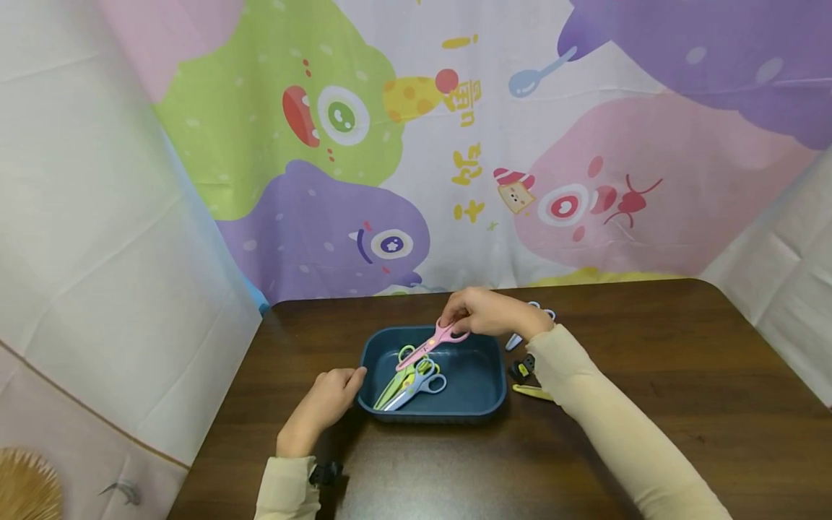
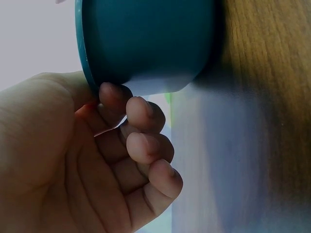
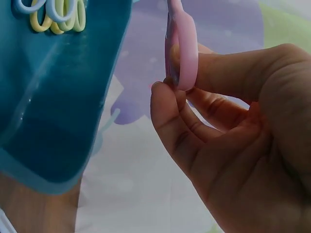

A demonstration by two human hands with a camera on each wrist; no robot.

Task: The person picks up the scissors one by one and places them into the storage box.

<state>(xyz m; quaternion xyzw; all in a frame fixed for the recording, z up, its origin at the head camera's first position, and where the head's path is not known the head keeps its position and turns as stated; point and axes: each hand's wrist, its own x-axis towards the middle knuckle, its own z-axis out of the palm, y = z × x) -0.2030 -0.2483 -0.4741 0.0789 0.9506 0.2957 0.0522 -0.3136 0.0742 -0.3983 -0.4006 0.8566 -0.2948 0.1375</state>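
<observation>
Pink scissors [image 1: 419,354] are pinched by one handle in my right hand [image 1: 489,312], blades pointing down and left over a dark teal tray [image 1: 477,413]. The right wrist view shows the pink handle [image 3: 188,53] between thumb and fingers. Inside the tray's left part lie blue scissors [image 1: 425,380] over green scissors [image 1: 388,390], with some yellow showing beneath. My left hand [image 1: 328,401] holds the tray's left end; in the left wrist view its thumb is at the rim [image 2: 82,48] and its curled fingertips lie by the outer wall.
Right of the tray, blue-handled scissors [image 1: 513,341] are partly hidden behind my right wrist. A yellow object [image 1: 531,392] lies on the brown table [image 1: 650,347], near the black wrist camera [image 1: 522,369]. A printed cloth [image 1: 481,253] hangs behind the table.
</observation>
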